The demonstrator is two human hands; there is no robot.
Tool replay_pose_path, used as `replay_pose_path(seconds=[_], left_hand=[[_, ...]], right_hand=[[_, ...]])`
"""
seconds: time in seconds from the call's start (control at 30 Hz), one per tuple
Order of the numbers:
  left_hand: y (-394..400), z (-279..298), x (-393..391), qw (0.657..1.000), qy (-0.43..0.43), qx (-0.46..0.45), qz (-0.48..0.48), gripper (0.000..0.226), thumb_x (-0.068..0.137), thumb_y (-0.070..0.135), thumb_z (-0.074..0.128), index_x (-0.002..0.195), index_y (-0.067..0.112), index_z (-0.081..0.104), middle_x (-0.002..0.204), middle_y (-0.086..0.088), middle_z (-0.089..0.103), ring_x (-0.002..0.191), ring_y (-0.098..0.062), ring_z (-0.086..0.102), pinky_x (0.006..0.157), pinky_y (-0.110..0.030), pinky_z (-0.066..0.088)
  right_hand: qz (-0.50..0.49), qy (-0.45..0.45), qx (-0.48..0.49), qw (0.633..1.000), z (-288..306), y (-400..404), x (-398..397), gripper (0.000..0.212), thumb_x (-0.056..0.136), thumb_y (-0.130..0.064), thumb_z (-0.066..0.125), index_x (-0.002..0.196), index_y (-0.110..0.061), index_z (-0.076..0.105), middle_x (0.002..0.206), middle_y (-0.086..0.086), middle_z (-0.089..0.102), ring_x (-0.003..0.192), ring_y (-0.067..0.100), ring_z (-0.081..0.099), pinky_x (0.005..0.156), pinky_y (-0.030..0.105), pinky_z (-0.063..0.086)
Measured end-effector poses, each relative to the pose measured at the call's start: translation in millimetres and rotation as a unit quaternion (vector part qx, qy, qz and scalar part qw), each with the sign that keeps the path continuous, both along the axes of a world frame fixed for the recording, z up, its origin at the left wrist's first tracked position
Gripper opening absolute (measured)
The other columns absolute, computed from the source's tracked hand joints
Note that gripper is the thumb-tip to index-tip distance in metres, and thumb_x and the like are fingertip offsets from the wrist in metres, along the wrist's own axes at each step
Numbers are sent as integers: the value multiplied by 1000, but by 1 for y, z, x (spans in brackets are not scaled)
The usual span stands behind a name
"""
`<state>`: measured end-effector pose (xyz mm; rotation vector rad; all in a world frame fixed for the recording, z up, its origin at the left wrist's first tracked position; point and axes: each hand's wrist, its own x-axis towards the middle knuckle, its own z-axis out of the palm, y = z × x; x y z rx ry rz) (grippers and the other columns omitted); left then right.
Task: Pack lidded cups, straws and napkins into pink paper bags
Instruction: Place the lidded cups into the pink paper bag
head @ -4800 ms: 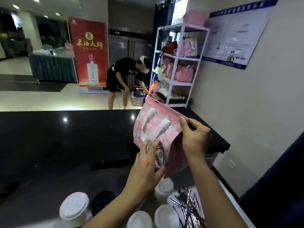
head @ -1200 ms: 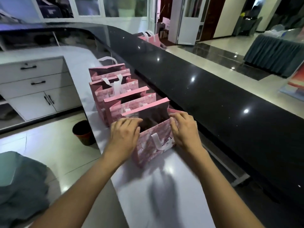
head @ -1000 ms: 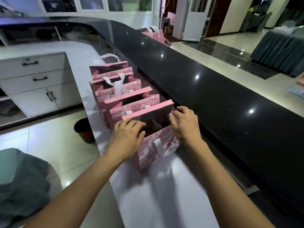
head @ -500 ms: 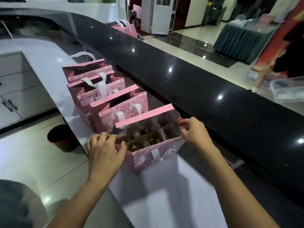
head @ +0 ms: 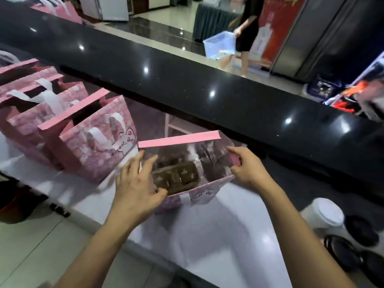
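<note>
From the head view, an open pink paper bag (head: 199, 189) with white ribbon handles and a cartoon print stands on the white worktop (head: 218, 235), its mouth spread wide and a brown cardboard divider (head: 176, 179) visible at the bottom. The left hand (head: 135, 188) holds the bag's left edge, thumb hooked over the near rim; its grip is on the bag. The right hand (head: 247, 169) pinches the right rim, fingers curled round the pink fold. At ten o'clock from the bag stands a row of similar pink printed bags (head: 62, 125), all open. At four o'clock a white lidded paper cup (head: 326, 213) stands beside black round lids (head: 340, 250). Beyond runs a glossy black raised counter (head: 207, 80).
</note>
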<state>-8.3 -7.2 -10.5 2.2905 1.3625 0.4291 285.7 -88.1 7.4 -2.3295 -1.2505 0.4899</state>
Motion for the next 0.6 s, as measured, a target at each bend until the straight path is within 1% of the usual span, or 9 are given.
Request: replay_pose_path(seconds=[0.1, 0.13, 0.2, 0.27, 0.33, 0.4, 0.47, 0.6], left_hand=[[-16, 3, 15, 998, 2, -8, -57, 93, 68, 51, 57, 155, 36, 27, 165, -3, 12, 149, -30, 14, 118, -53, 22], [-21, 4, 21, 997, 4, -12, -72, 95, 69, 52, 58, 156, 37, 24, 166, -3, 9, 150, -31, 12, 119, -53, 22], [-31, 4, 32, 995, 3, -16, -98, 98, 74, 50, 69, 157, 40, 17, 167, -3, 2, 152, -30, 8, 121, -52, 19], [-42, 3, 45, 993, -8, -8, -120, 101, 76, 47, 75, 157, 40, 15, 167, -1, -1, 152, -30, 9, 120, -51, 19], [-55, 2, 58, 990, -19, -2, -138, 100, 77, 51, 76, 157, 39, 17, 167, -1, 0, 151, -31, 12, 119, -51, 22], [-71, 0, 73, 988, -14, -5, -151, 100, 77, 58, 74, 156, 40, 17, 167, -1, 1, 151, -31, 13, 119, -51, 23], [-89, -2, 89, 988, -12, -5, -154, 97, 78, 61, 71, 156, 39, 17, 166, 0, 5, 150, -31, 15, 118, -52, 26], [-125, 5, 121, 991, -22, 7, -129, 91, 77, 53, 76, 153, 35, 28, 158, -4, 24, 140, -34, 30, 111, -54, 37]], right_hand=[[-24, -6, 2, 1000, 1, -32, 8, 67, 86, -2, 62, 148, -25, 46, 146, -4, 47, 130, 19, 50, 108, 35, 44], [-31, -9, -1, 999, 2, -42, 11, 67, 87, -3, 63, 148, -25, 45, 146, -4, 47, 129, 19, 50, 106, 35, 45], [-44, -11, -7, 999, 2, -63, 18, 68, 86, -3, 63, 148, -27, 45, 148, -4, 46, 129, 19, 50, 104, 33, 46], [-59, -7, -12, 998, 4, -85, 27, 70, 85, -4, 62, 148, -29, 45, 148, -5, 46, 129, 21, 50, 103, 34, 46], [-68, -7, -15, 998, 5, -108, 37, 70, 84, -4, 61, 147, -31, 46, 148, -6, 47, 129, 21, 50, 101, 33, 46], [-74, -3, -17, 997, 5, -130, 49, 70, 84, -4, 60, 146, -32, 47, 147, -6, 49, 128, 21, 51, 95, 29, 45], [-80, 4, -17, 997, 5, -151, 62, 70, 83, -3, 58, 146, -33, 47, 146, -7, 49, 127, 19, 51, 93, 27, 44], [-62, 4, -24, 998, 8, -185, 94, 70, 83, -2, 56, 146, -33, 48, 146, -8, 49, 127, 17, 50, 96, 26, 42]])
